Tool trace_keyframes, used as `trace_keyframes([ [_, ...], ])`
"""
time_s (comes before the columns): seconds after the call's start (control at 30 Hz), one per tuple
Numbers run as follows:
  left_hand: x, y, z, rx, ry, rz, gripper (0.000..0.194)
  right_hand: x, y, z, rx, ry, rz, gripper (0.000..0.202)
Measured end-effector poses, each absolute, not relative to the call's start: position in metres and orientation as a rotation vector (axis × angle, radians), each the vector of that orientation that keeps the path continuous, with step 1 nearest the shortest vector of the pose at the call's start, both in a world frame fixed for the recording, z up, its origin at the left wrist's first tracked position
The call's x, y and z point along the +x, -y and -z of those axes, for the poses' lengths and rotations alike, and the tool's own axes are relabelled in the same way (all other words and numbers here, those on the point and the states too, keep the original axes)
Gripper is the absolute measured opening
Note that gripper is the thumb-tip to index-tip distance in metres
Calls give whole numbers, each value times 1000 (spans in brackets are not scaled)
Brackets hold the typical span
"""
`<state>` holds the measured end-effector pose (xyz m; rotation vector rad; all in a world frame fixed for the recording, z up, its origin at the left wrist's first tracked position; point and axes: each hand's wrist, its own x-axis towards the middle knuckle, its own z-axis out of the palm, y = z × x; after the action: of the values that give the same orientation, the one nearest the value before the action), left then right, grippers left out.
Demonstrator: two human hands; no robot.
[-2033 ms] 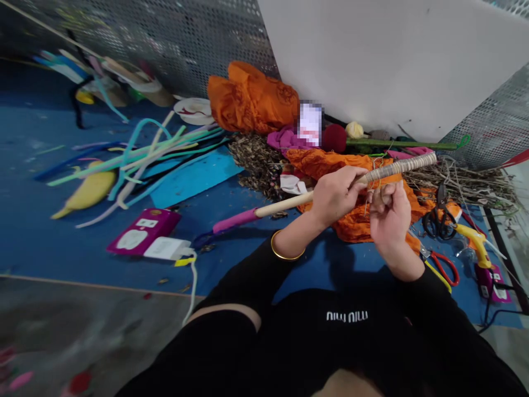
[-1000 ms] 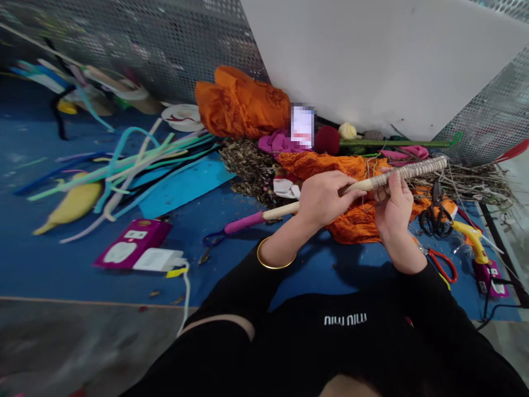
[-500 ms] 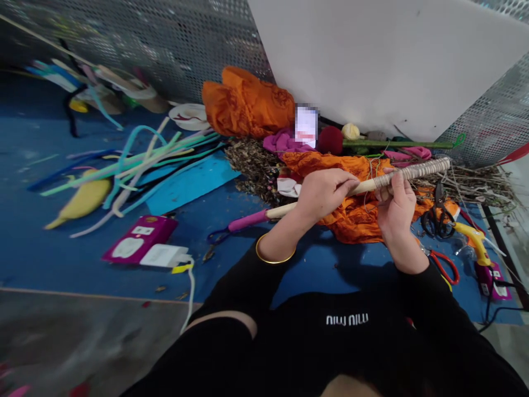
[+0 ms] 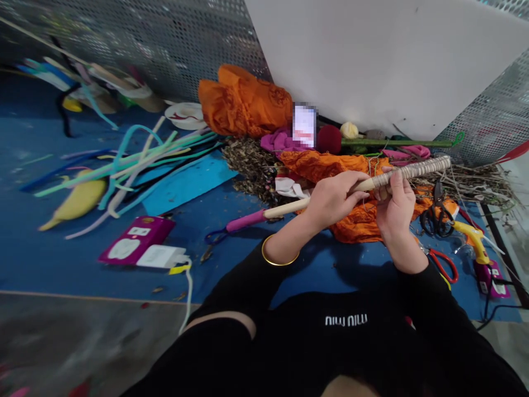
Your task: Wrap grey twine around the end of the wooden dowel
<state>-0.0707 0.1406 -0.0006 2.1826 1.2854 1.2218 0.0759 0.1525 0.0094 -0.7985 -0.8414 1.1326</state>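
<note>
A pale wooden stick [image 4: 285, 209] slants across the head view, its lower left end sleeved in pink with a dark blue loop. Twine [image 4: 427, 167] is wound tightly round its upper right part. My left hand [image 4: 336, 201] is closed round the bare wood just left of the winding. On the wound part, my right hand [image 4: 394, 207] pinches with its thumb on top; its other fingers are partly hidden behind the stick. Beneath both hands lies orange cloth [image 4: 357, 234]. A thin loose strand hangs near the stick's far right end.
Black scissors [image 4: 438, 212], red-handled pliers [image 4: 444, 264] and a yellow glue gun [image 4: 473, 240] lie at the right. Dried twigs [image 4: 487, 184] line the back right. A purple power box [image 4: 136, 240], a yellow banana-shaped piece [image 4: 78, 204] and coloured strips [image 4: 128, 165] lie left. A white board [image 4: 372, 66] stands behind.
My left hand has slid a little to the right along the stick, closer to my right hand and the winding. The right hand has hardly moved. The view has shifted slightly.
</note>
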Motion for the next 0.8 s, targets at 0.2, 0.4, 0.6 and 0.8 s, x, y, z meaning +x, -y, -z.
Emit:
trace_keyframes([
  [0.2, -70, -138, 4, 2263, -1311, -1367, 28, 70, -146, -11, -734, 737, -1154, 42],
  [0.4, -70, -140, 6, 2276, -1426, -1429, 32, 76, -144, -18, -742, 457, -1376, 40],
  [0.6, -71, -139, 7, 2361, -1504, -1380, 38, 70, -133, -19, -715, 720, -1240, 43],
  [0.8, -64, -139, 9, 2295, -1543, -1243, 34, 66, -128, -13, -804, 879, -1086, 45],
])
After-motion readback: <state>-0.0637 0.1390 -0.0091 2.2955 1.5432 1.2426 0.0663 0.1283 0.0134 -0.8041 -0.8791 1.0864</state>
